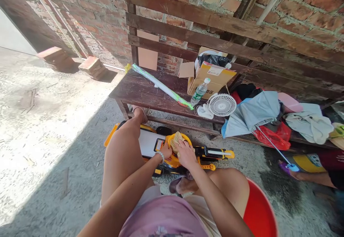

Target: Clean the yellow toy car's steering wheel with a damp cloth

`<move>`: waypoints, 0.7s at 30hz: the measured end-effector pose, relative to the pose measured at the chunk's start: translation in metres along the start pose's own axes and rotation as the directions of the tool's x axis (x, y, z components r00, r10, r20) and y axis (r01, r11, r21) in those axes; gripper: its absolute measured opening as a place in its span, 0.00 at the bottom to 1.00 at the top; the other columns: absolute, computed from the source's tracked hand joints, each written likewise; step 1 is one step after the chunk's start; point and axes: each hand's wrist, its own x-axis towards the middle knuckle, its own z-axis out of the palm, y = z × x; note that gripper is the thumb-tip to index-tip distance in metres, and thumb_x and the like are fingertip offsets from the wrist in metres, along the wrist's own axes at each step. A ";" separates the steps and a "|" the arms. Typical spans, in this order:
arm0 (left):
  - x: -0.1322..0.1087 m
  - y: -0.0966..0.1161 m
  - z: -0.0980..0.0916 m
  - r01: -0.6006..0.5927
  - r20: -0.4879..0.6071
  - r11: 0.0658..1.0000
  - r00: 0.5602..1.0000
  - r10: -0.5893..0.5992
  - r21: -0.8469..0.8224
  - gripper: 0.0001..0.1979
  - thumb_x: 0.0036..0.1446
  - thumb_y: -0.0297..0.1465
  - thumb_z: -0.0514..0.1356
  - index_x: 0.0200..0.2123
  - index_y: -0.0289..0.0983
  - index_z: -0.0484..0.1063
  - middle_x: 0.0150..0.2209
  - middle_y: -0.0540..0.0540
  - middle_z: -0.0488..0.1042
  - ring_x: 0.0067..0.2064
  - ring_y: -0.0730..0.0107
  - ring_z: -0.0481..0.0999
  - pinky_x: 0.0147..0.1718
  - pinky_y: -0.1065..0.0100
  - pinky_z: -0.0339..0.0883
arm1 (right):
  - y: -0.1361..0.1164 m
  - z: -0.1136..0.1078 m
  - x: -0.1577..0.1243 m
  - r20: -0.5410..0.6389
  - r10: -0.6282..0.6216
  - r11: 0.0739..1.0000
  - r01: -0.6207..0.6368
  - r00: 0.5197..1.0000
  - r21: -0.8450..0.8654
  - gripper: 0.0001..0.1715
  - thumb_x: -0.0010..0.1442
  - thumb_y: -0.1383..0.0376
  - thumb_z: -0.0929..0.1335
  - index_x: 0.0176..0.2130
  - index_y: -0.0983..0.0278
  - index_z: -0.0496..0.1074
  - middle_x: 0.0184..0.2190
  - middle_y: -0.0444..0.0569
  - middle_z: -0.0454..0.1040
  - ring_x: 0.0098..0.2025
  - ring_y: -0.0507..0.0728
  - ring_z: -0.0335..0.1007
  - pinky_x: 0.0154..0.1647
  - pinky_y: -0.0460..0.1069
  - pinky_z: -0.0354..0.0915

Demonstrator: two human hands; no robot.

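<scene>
A yellow, black and white ride-on toy (147, 143) stands on the ground between my legs, partly hidden by them. My left hand (166, 151) is closed on the near-left side of its yellow steering wheel (188, 139). Over the wheel, my right hand (186, 154) presses a crumpled tan cloth (176, 140), its fingers bent on the fabric. Black-and-yellow parts of the toy (213, 152) stretch out to the right of the wheel.
Beyond the toy runs a dark wooden bench (126, 86), bearing a water bottle (200, 91), white fan (222, 104), cardboard box (209, 77) and folded umbrella (266, 110). A red stool (260, 212) is beneath me. Another person's hand (295, 174) is at the right.
</scene>
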 end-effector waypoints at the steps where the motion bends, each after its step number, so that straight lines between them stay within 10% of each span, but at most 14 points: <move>1: 0.000 0.000 0.000 0.002 0.006 1.000 1.000 -0.002 -0.003 0.19 0.73 0.40 0.61 0.62 0.40 0.66 0.51 0.37 0.85 0.47 0.50 0.89 0.47 0.50 0.88 | 0.002 0.000 -0.002 0.006 0.048 0.999 -0.048 0.999 -0.004 0.43 0.69 0.69 0.67 0.79 0.56 0.65 0.83 0.55 0.58 0.78 0.68 0.57 0.73 0.62 0.60; 12: 0.006 -0.003 -0.002 -0.018 0.010 1.000 1.000 0.018 0.017 0.15 0.73 0.39 0.62 0.57 0.40 0.68 0.45 0.39 0.84 0.45 0.52 0.88 0.44 0.56 0.87 | 0.000 0.015 -0.044 0.031 0.114 0.992 -0.112 0.993 -0.057 0.36 0.70 0.70 0.66 0.73 0.61 0.72 0.69 0.65 0.73 0.69 0.69 0.67 0.65 0.60 0.64; 21: 0.006 -0.003 -0.001 -0.020 0.010 0.999 1.000 0.019 0.033 0.12 0.76 0.38 0.58 0.58 0.41 0.67 0.44 0.41 0.85 0.45 0.59 0.87 0.42 0.63 0.85 | 0.007 -0.024 -0.015 -0.025 -0.012 0.994 0.009 1.000 -0.109 0.41 0.69 0.73 0.64 0.76 0.55 0.69 0.79 0.55 0.64 0.73 0.67 0.62 0.67 0.59 0.61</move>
